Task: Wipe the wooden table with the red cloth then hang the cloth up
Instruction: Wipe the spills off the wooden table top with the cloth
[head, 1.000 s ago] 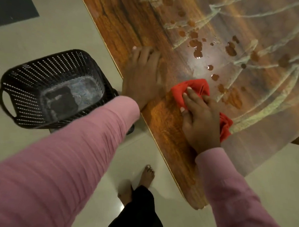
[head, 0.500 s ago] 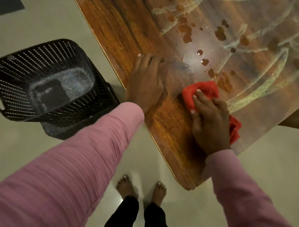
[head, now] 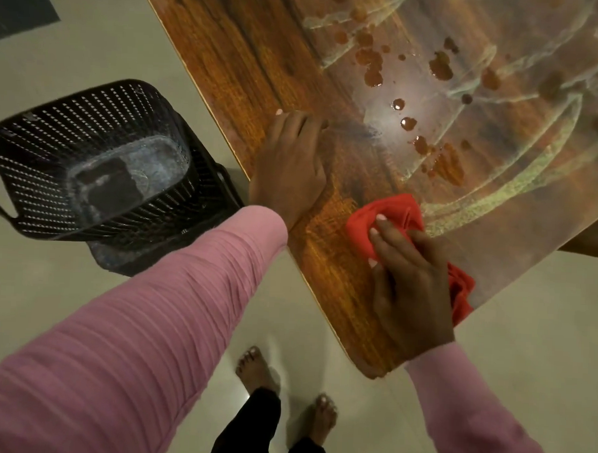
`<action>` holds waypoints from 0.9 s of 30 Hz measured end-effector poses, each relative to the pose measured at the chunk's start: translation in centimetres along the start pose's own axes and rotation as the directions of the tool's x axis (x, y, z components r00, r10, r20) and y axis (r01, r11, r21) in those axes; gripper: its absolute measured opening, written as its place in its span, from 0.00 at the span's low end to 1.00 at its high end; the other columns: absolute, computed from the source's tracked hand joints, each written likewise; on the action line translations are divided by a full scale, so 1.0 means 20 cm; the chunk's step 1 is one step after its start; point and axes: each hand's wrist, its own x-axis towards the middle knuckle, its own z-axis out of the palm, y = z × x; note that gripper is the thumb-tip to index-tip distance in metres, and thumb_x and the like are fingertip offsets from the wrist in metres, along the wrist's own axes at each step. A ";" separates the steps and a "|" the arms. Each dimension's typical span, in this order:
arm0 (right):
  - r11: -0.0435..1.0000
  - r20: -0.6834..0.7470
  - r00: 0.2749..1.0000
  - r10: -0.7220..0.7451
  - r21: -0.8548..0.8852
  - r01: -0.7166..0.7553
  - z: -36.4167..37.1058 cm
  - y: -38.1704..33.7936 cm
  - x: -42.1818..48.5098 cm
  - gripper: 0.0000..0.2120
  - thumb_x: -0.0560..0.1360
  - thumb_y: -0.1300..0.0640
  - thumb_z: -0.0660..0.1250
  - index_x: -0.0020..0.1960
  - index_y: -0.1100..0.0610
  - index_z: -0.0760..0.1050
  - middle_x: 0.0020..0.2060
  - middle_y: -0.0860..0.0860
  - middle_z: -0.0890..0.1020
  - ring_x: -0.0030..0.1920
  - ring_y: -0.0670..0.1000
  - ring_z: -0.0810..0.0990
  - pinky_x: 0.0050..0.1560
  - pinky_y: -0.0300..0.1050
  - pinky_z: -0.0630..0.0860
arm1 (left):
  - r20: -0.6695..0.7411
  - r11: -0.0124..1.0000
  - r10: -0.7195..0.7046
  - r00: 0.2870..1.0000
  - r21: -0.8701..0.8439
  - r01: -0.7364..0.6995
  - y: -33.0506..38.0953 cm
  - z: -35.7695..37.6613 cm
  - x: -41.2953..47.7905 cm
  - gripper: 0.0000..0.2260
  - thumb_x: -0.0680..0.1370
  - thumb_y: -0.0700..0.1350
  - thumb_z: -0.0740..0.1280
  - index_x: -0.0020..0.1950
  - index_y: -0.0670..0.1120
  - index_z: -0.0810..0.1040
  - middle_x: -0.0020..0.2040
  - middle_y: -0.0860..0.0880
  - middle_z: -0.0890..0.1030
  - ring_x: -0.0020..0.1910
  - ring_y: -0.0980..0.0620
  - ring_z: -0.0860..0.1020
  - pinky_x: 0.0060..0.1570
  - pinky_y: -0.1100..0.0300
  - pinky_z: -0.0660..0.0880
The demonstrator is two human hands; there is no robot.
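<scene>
The right hand [head: 411, 286] is pressing the red cloth [head: 401, 206] onto the wooden table [head: 246, 70], fingers together; the left hand [head: 289, 171] is lying flat, fingers together, near brown droplets [head: 408, 123].

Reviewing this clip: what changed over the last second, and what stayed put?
The right hand, pressing the red cloth, has drawn it back toward the person along the wooden table, away from the brown spills, which remain unwiped. The left hand stayed flat by the table's edge, and the black basket stayed on the floor beside it.
</scene>
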 end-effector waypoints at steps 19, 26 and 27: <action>0.995 -0.074 0.992 0.101 0.030 -0.099 -0.04 0.19 -0.14 0.18 0.73 0.61 0.64 0.62 0.60 0.77 0.64 0.51 0.75 0.61 0.65 0.72 0.62 0.59 0.68 | -0.049 0.997 -0.031 0.998 0.064 0.035 0.00 0.00 -0.01 0.20 0.72 0.33 0.56 0.62 0.39 0.75 0.60 0.40 0.76 0.63 0.41 0.71 0.75 0.51 0.53; 0.985 0.015 0.992 -0.122 0.125 0.119 0.06 -0.12 -0.40 0.19 0.72 0.60 0.60 0.62 0.58 0.78 0.66 0.49 0.75 0.60 0.58 0.73 0.62 0.52 0.69 | -0.058 0.994 -0.052 0.997 0.088 0.057 0.01 0.01 0.00 0.21 0.71 0.33 0.56 0.63 0.40 0.74 0.61 0.41 0.75 0.64 0.41 0.70 0.75 0.52 0.52; 0.979 0.029 0.985 -0.170 0.124 0.165 0.05 -0.11 -0.40 0.19 0.73 0.60 0.60 0.62 0.58 0.78 0.66 0.48 0.75 0.59 0.58 0.73 0.61 0.51 0.69 | -0.061 0.994 -0.052 0.997 0.094 0.057 0.02 0.01 0.00 0.21 0.72 0.33 0.56 0.63 0.40 0.74 0.61 0.41 0.75 0.64 0.41 0.70 0.75 0.52 0.52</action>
